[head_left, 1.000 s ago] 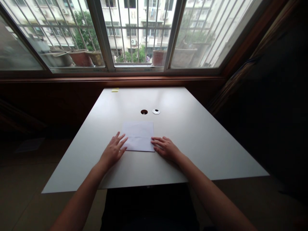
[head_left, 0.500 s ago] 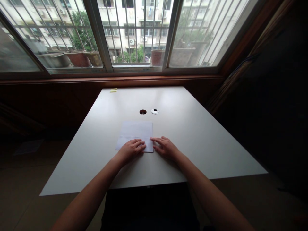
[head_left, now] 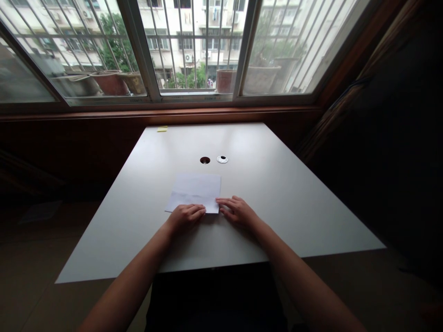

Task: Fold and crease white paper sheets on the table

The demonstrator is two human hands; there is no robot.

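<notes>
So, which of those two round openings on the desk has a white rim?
The cable grommet, nearer the right hand: white surrounds its dark opening. The hole to its left looks dark throughout.

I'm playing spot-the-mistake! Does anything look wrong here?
The round hole in the table is open, with a white disc beside it like a lid left off. What looks like paper lies on the floor at the left, perhaps dropped.

Left hand (head_left: 187,216) fingers curled, right hand (head_left: 238,212) fingers extended
</notes>
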